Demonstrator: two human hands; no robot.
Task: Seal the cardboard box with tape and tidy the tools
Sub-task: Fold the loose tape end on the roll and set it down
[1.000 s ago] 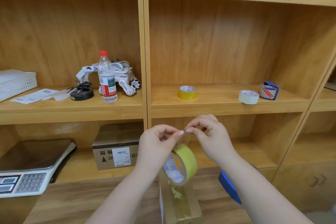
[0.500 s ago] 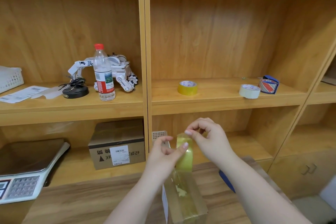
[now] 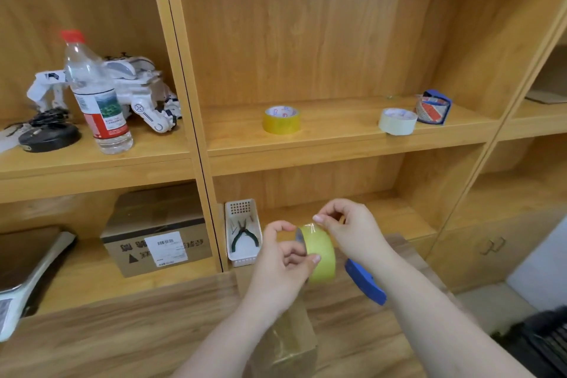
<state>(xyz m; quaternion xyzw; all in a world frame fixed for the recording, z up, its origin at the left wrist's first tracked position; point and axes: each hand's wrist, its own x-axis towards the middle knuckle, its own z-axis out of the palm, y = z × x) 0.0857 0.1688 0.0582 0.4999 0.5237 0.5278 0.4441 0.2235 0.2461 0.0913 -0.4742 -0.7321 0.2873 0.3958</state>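
My left hand [image 3: 283, 267] grips a yellow tape roll [image 3: 320, 255] held upright in front of me. Fingers of my right hand [image 3: 346, 230] pinch the tape at the top of that roll. Below the hands a small cardboard box [image 3: 288, 341] stands on the wooden table [image 3: 122, 331], with glossy tape over its top; my left forearm hides part of it. A blue cutter [image 3: 365, 285] lies on the table behind my right wrist.
On the middle shelf sit another yellow tape roll [image 3: 281, 120], a white roll [image 3: 397, 121] and a blue-cased roll [image 3: 432, 107]. A white basket with pliers [image 3: 244, 233], a larger labelled carton [image 3: 156, 236], a scale [image 3: 27, 267], a water bottle [image 3: 96, 95] and a toy robot [image 3: 144, 92] fill the other shelves.
The hands with the tape roll have come lower and a bit right, nearer the shelf's lower bay. The view has tilted down, so the basket with pliers now shows.
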